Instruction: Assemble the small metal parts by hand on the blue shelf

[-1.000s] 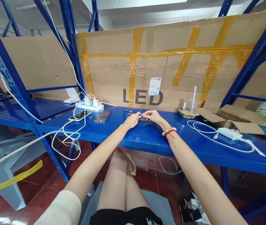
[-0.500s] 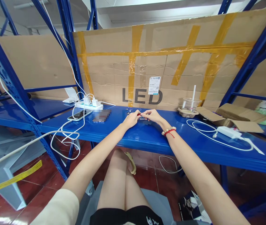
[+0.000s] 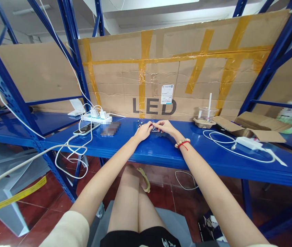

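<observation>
Close together over the blue shelf top point(image 3: 158, 149), my two hands meet at the fingertips. My left hand point(image 3: 144, 131) has its fingers pinched, with a tiny bit of red showing at the tips. My right hand point(image 3: 166, 127) is also closed, its fingertips against those of the left; a beaded bracelet with a red cord point(image 3: 182, 143) circles that wrist. What lies between the fingers is too small to name. Several small dark and shiny pieces point(image 3: 140, 122) are scattered just behind the hands, and some metallic bits point(image 3: 155, 130) show beneath the right fingers.
On the left are a white power strip point(image 3: 96, 118), a phone point(image 3: 86, 128), a blurred flat item point(image 3: 110, 128) and looping white cables. To the right stand a plastic cup with a straw point(image 3: 205, 115), an open cardboard box point(image 3: 251, 127) and a white adapter point(image 3: 248, 143). A tall cardboard sheet point(image 3: 125, 85) rises behind.
The view has shifted slightly, so the scene sits a little further left. Both hands stay together in nearly the same pose.
</observation>
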{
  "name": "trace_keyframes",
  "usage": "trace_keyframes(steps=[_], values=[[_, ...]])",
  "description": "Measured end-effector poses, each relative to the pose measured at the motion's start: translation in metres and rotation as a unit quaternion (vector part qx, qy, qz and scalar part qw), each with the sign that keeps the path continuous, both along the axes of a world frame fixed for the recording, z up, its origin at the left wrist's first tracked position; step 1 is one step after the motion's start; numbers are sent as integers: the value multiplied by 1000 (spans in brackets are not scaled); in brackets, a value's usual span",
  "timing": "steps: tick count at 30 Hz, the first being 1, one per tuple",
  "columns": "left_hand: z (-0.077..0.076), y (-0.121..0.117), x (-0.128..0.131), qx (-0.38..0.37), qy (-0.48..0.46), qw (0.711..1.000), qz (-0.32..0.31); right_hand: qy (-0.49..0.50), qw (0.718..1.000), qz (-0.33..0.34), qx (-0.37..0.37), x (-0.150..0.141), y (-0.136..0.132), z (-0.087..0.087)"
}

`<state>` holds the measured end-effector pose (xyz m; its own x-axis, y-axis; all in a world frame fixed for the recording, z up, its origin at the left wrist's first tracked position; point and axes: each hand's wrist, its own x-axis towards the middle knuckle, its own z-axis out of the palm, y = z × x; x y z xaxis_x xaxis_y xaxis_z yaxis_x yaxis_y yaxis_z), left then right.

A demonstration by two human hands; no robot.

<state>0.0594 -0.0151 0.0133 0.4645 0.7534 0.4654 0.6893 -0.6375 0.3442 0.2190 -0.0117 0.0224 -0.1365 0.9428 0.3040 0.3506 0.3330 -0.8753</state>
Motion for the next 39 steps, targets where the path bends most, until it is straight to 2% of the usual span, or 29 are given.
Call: trace_keyframes(steps=[20,39], values=[[-2,3,-1,-4,-20,1000,-6,1,1000,9,26,2,3,-3],[-1,5,0,-15,-31,999,14,58,998,14,26,2,-3,3]])
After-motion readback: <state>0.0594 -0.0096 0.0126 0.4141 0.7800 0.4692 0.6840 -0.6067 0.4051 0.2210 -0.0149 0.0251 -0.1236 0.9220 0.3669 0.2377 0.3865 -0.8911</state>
